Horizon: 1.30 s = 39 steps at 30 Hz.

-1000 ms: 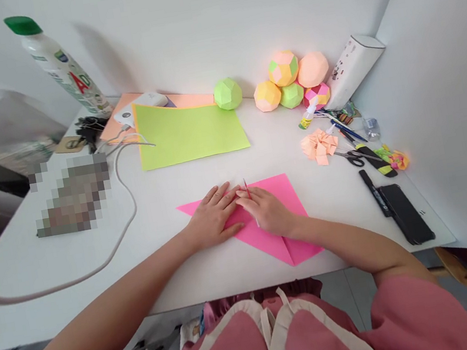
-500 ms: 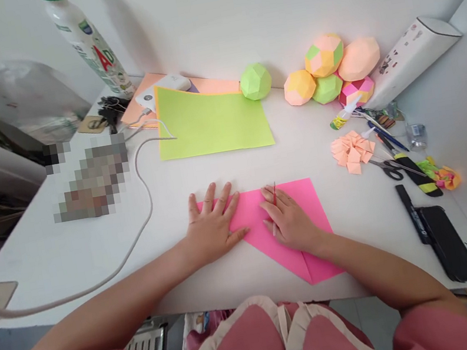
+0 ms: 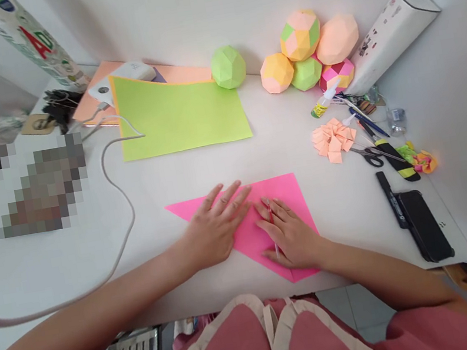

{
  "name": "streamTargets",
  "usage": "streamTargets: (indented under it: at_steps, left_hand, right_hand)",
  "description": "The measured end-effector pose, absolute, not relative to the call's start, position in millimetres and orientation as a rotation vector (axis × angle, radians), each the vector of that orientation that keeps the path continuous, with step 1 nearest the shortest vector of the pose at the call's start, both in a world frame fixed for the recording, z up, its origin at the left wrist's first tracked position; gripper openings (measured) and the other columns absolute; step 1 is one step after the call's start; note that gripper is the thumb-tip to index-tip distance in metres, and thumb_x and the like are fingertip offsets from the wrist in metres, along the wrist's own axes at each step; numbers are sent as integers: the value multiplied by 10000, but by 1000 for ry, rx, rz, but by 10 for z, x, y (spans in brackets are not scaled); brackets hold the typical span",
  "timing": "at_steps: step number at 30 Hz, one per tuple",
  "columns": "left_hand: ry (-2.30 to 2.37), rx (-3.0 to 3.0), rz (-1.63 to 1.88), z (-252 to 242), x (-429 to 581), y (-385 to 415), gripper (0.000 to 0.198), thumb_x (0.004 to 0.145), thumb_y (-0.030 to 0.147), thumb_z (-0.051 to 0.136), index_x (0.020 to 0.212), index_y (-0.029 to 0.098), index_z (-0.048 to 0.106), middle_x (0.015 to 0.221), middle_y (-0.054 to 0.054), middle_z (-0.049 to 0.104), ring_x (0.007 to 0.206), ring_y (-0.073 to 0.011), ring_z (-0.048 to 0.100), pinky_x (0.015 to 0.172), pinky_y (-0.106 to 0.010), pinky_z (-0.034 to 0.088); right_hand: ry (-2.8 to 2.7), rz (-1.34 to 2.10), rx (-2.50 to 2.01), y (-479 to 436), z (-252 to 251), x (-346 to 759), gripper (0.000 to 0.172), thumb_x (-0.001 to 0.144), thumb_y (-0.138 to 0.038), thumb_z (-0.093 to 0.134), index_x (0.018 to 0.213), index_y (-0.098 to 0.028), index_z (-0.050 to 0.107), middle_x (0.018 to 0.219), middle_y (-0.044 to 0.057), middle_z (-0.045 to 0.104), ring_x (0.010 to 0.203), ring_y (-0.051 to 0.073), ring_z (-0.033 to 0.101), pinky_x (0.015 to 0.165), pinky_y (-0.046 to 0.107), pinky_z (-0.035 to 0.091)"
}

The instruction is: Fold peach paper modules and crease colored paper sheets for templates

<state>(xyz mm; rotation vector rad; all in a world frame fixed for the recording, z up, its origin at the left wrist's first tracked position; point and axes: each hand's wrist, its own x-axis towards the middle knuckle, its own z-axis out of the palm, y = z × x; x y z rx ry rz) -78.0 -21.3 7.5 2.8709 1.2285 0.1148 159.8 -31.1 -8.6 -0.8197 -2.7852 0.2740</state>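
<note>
A sheet of pink paper (image 3: 282, 186), folded to a pointed shape, lies on the white table in front of me. My left hand (image 3: 213, 229) rests flat across its left part, fingers outstretched and holding nothing. Over the right part, my right hand (image 3: 294, 235) presses down with bent fingers. Between its thumb and forefinger is a thin pen-like stick (image 3: 271, 214), red in the middle and pale at the lower end; its exact kind is hard to tell. The paper's pointed left corner sticks out past my left hand, and a fold shows near the bottom corner.
Green paper (image 3: 183, 117) lies at the back left, beside a white cable (image 3: 121, 188). Faceted paper balls (image 3: 300, 35) stand along the wall. At right are small peach paper pieces (image 3: 333, 140), scissors (image 3: 371, 156), a cutter (image 3: 396, 159) and a black phone-like case (image 3: 425, 223).
My left hand has slid right over the pink paper, uncovering its left corner. My right hand has come slightly nearer my body with the stick. The camera view has shifted.
</note>
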Motion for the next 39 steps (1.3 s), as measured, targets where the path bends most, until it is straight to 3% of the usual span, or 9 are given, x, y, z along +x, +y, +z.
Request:
streamTargets:
  at_steps: [5,12,17,20,22,23,27,31,39]
  left_hand:
    - [1218,2835,107,29,-463,-125,491,866,248,424,1204,-71,582,1342,-274,518,1337,-375,415,1128,-451,331]
    - [1257,2784,32,21,-354,-219,1103,699,806,522,1310,-112,471,1378,-370,415,1368,-509,280,1124,-578,245]
    - [1243,2648,-186,179,-226,-189,1209,560,843,625,1449,61,381,1516,-307,260,1396,-554,139,1108,-650,147]
    - [1237,2563,-369,241,-150,-149,1250,548,845,626,1503,118,278,1575,-263,107,1406,-558,37,1105,-667,86]
    - [1240,2535,-431,257,-123,-127,1276,543,853,616,1514,119,235,1580,-256,56,1411,-549,10,1109,-661,61]
    - [1240,2527,-443,260,-117,-118,1290,539,857,613,1518,116,217,1581,-254,43,1414,-544,2,1112,-657,53]
    - [1253,2492,-479,268,-112,-107,1353,521,887,581,1519,71,173,1577,-252,31,1424,-522,-15,1128,-638,47]
    - [1285,2506,-450,273,-118,-122,1355,525,897,567,1496,15,227,1565,-268,76,1436,-496,39,1148,-614,73]
    - [1326,2559,-266,138,-144,-177,1339,474,941,533,1447,36,380,1553,-255,179,1438,-474,132,1157,-605,104]
  right_hand:
    - [-2772,317,-851,-288,-94,1600,582,918,-475,477,1287,-25,487,1472,266,389,1471,340,163,1152,587,290]
    - [-2800,413,-815,-357,-91,1793,859,859,-634,503,1421,-7,333,1501,274,332,1472,328,168,1184,565,237]
    - [-2812,672,-880,-445,54,2012,1090,739,-676,638,1486,-13,203,1521,277,289,1453,356,226,1160,577,276]
    - [-2671,961,-944,-317,250,2096,787,801,-619,615,1363,-87,475,1358,223,545,1277,328,517,1068,516,430]
    - [-2427,1198,-979,-133,378,2070,490,900,-580,493,1077,-159,671,1041,131,721,986,239,685,916,412,542]
    - [-2262,1306,-1004,-18,425,2024,484,944,-565,407,969,-172,689,894,92,734,857,197,705,841,368,566]
    - [-1758,1513,-1030,491,415,1710,541,904,-651,401,1070,-183,615,840,33,667,698,141,671,648,301,576]
    - [-1711,1518,-1167,814,196,1506,435,851,-583,571,801,-154,620,610,-28,569,503,80,547,479,205,467]
    - [-1789,1422,-1267,794,118,1531,221,788,-328,652,689,-187,514,584,-53,554,477,70,505,481,211,417]
